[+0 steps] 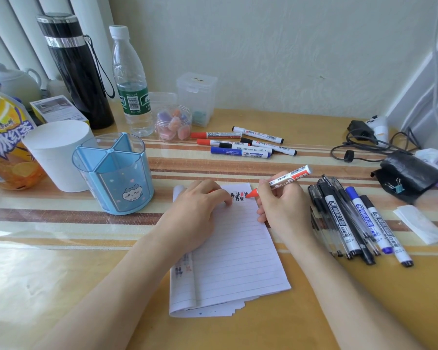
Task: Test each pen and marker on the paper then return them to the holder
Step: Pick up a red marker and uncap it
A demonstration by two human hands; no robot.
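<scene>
The fingers (263, 195) of the right hand (282, 208) are gripping the red whiteboard marker (287, 178), its tip touching the top lines of the lined paper (238, 253). Its long axis is running from that tip up and to the right. The left hand (200, 210) is pressing the paper, curled fingers holding what looks like the red cap (211, 191). The blue pen holder (114, 178) is standing on the table (61, 261) further left, nearer the left hand, so returning the marker is probably meaning a leftward carry.

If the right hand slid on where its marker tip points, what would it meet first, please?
Likely the fingertips of the left hand, resting on the paper just beyond the red marker tip.
</scene>
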